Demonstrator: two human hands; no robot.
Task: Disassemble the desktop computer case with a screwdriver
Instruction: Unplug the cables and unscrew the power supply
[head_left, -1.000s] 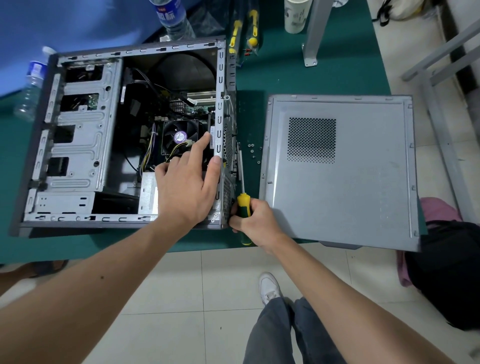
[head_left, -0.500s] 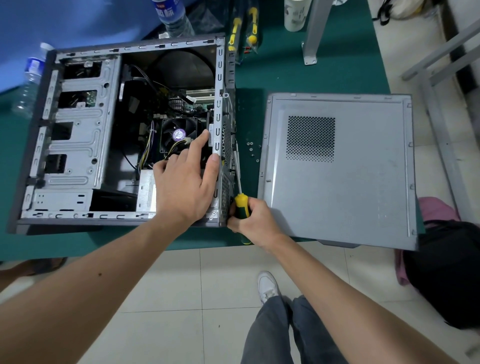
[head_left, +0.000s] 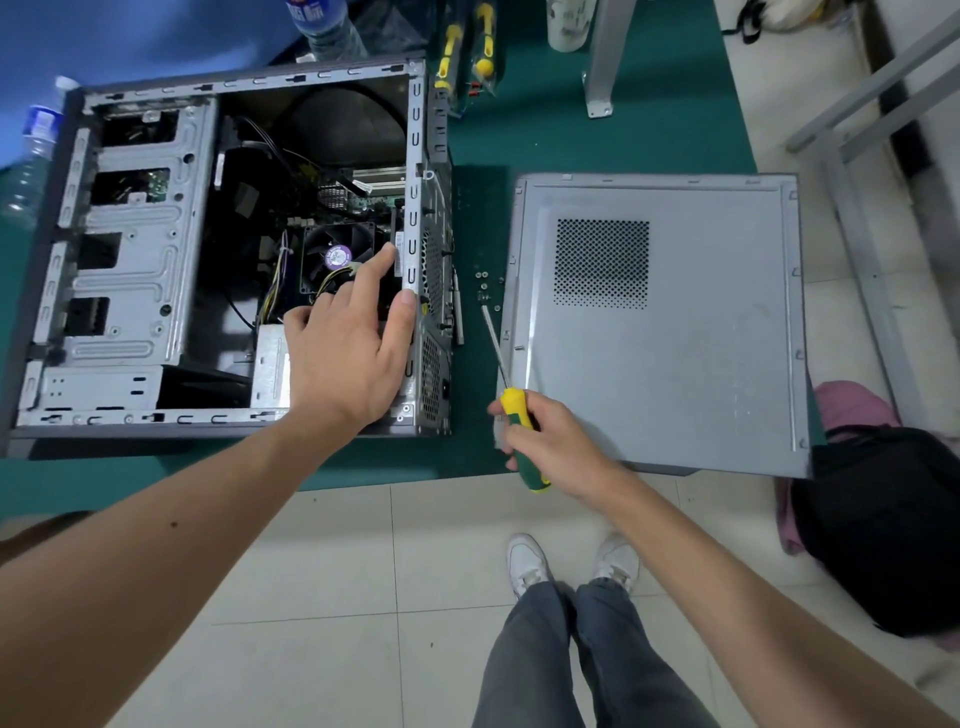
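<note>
A repair workshop, it seems. A green-matted counter (head_left: 597, 135) carries spare screwdrivers (head_left: 467, 47) at the far edge. Tiled floor (head_left: 337, 571) lies below.

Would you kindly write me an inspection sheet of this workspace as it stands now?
Surface: green mat, at floor edge.
Job's things: open computer case; side panel lying flat to its right; loose screws between them.
Clutter: two bottles, spare screwdrivers, cup.
Hands: left hand rests on the case's rear frame; right hand grips screwdriver.
Cables: wire bundles inside case.
Surroundings: tiled floor, black bag.
</note>
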